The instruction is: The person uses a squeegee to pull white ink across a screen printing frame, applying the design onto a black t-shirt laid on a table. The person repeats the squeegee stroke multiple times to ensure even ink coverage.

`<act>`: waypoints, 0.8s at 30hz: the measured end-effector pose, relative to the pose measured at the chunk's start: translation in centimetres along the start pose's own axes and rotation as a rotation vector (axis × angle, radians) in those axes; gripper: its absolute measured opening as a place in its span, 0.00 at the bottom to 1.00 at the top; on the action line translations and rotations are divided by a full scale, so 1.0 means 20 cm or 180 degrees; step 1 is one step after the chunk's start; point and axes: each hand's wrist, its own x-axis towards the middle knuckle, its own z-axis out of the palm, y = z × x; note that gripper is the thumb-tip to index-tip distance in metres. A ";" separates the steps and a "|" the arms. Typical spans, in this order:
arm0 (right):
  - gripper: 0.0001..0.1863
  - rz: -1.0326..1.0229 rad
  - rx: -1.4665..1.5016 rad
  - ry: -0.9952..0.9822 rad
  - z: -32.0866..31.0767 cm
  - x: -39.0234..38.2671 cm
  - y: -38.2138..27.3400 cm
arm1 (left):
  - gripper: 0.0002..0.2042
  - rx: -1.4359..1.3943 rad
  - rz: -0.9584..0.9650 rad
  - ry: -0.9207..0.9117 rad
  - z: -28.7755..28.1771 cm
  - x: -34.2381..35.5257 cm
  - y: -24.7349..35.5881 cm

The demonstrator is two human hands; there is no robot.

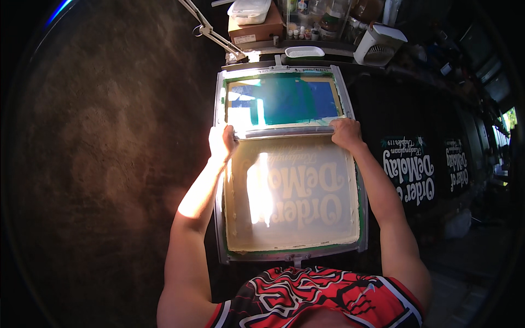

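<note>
Broadly, mottled brown floor [98, 136] fills the left of the view, dim toward the rim and lit in soft patches, and runs along the whole left side of the work. On the right, black printed cloth [407, 169] with white lettering lies beside the frame and recedes into a dark, cluttered room. Between them sits the metal screen-printing frame [306, 255], its near rail just before the person's red-and-black shirt [328, 292]. Inside, the pale mesh [295, 235] shows inverted cream lettering under a bright glare; its longer stretch lies on the near side of the hands, while a blue-and-teal section [295, 98] reaches to the far rail. Beyond that edge the room is tighter: a white boxy appliance [380, 44] at right, a brown cardboard box [257, 33] at left, a jointed lamp arm [205, 27] nearby. The squeegee [284, 133] spans the mesh crosswise, well short of both end rails. The left hand [222, 142] and right hand [348, 133] clamp its two ends, fingers curled tight, close over the side rails. Smallest, a white tray [304, 52] rests just past the far rail.
</note>
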 end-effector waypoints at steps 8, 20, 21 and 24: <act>0.11 0.0049 -0.0022 -0.0081 -0.01 -0.02 0.01 | 0.09 0.0087 0.0246 -0.0209 -0.06 0.02 0.01; 0.17 0.0213 -0.0090 -0.0308 -0.08 -0.01 0.02 | 0.35 -0.0663 0.0138 -0.1029 0.06 -0.47 0.15; 0.17 0.0192 -0.0121 -0.0319 -0.08 -0.01 0.01 | 0.36 -0.0550 0.0235 -0.1022 0.09 -0.47 0.13; 0.17 0.0194 -0.0103 -0.0299 -0.08 0.00 -0.01 | 0.34 -0.0353 0.0371 -0.1001 0.12 -0.49 0.09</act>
